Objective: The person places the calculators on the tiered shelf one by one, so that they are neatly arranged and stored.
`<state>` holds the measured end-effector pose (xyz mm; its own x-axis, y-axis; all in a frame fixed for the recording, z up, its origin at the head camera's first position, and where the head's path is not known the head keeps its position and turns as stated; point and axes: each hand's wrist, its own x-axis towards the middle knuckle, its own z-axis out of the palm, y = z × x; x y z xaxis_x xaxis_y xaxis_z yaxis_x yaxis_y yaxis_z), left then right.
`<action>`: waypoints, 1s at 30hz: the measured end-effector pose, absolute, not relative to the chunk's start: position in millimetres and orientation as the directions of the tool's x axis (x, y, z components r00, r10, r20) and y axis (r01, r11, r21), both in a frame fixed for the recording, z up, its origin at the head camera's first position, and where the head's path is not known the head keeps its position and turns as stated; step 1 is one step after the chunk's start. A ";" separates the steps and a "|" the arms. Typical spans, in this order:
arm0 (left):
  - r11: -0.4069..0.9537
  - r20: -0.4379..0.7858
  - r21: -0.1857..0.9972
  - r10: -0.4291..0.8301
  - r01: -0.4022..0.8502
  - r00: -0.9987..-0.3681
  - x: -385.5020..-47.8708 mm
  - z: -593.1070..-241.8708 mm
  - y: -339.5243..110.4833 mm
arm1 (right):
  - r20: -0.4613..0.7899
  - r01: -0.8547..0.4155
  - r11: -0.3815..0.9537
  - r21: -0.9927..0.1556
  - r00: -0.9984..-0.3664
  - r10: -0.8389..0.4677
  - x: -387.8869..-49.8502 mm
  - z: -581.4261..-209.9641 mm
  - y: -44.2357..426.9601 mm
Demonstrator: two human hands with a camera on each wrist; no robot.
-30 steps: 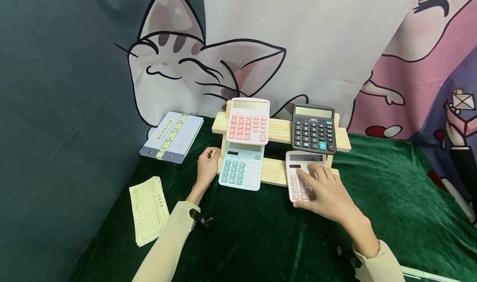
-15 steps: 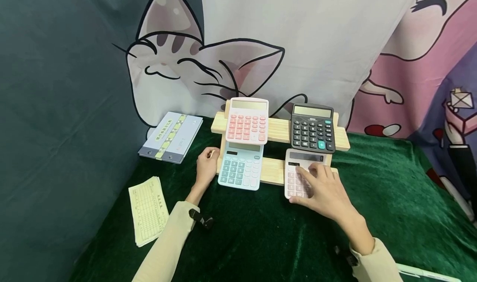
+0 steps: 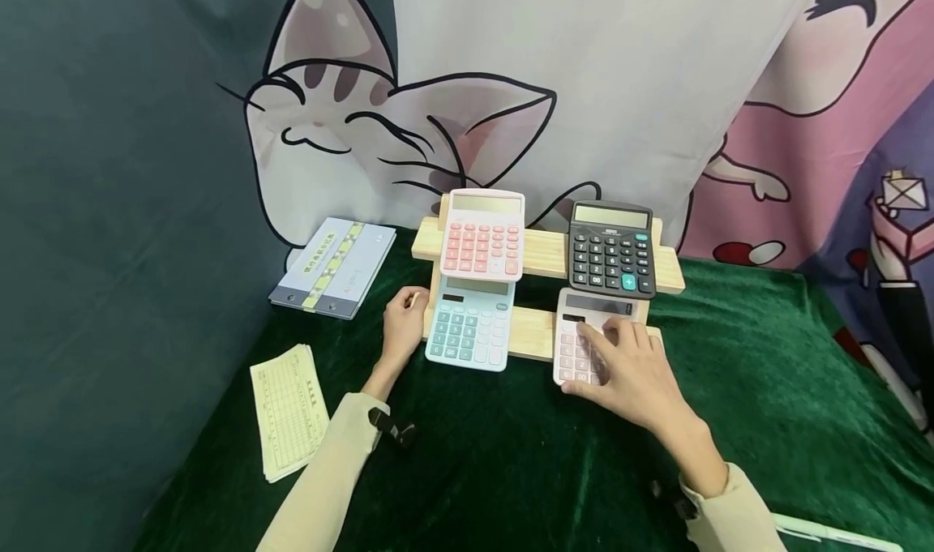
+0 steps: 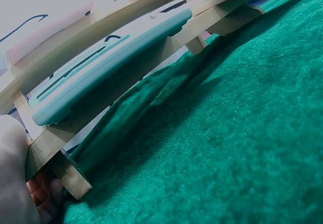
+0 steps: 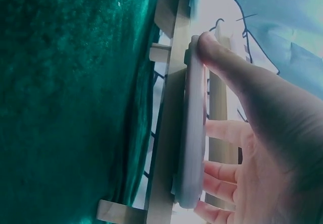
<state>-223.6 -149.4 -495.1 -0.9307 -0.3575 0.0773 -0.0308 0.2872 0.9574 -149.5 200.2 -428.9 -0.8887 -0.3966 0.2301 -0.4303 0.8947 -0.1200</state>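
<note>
A pale pink calculator [image 3: 564,349] leans on the lower right of a wooden rack [image 3: 531,333]. My right hand [image 3: 633,374] lies over its face, fingers spread, with the thumb at its lower left edge. In the right wrist view the thumb [image 5: 214,52] touches the calculator's rim [image 5: 193,133]. My left hand [image 3: 404,329] grips the rack's left end; its fingers are partly hidden behind the wood in the left wrist view. A light blue calculator [image 3: 467,333] sits beside that hand, below a white calculator with pink keys [image 3: 483,240]. Upper right on the rack stands a black calculator [image 3: 611,248].
Left of the rack lies a grey-blue booklet [image 3: 334,264]. Nearer on the green cloth [image 3: 511,455] is a stack of yellowish printed forms [image 3: 290,410]. A white pen [image 3: 832,533] lies at the lower right. A cartoon-printed curtain [image 3: 620,74] hangs behind.
The pale pink calculator has slid slightly up and left on the rack, together with my right hand. My left hand keeps its grip on the rack's end.
</note>
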 end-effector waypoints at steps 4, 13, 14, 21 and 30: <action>0.286 0.079 0.958 -0.358 -0.029 -0.930 -224.5 -494.0 -149.6 | 0.234 -0.427 0.896 -0.121 -0.890 -0.392 -150.4 -428.1 199.3; 0.296 0.075 0.954 -0.361 -0.039 -0.930 -222.7 -494.7 -149.7 | 0.178 -0.419 0.891 -0.175 -0.904 -0.390 -148.7 -425.0 202.6; 0.296 0.076 0.954 -0.363 -0.038 -0.929 -222.8 -494.8 -149.9 | 0.169 -0.419 0.889 -0.184 -0.905 -0.391 -148.6 -423.8 203.4; 0.291 0.075 0.956 -0.362 -0.036 -0.929 -223.3 -494.6 -150.1 | 0.145 -0.428 0.876 -0.223 -0.903 -0.404 -149.0 -416.4 210.7; 0.294 0.079 0.955 -0.352 -0.030 -0.933 -225.6 -495.9 -150.3 | 0.066 -0.409 0.876 -0.256 -0.912 -0.406 -150.5 -409.2 218.7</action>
<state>-225.6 -150.3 -495.9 -0.9328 -0.3518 0.0786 -0.0303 0.2938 0.9554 -150.5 218.7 -409.2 -0.9116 -0.4059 0.0657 -0.4086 0.8762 -0.2557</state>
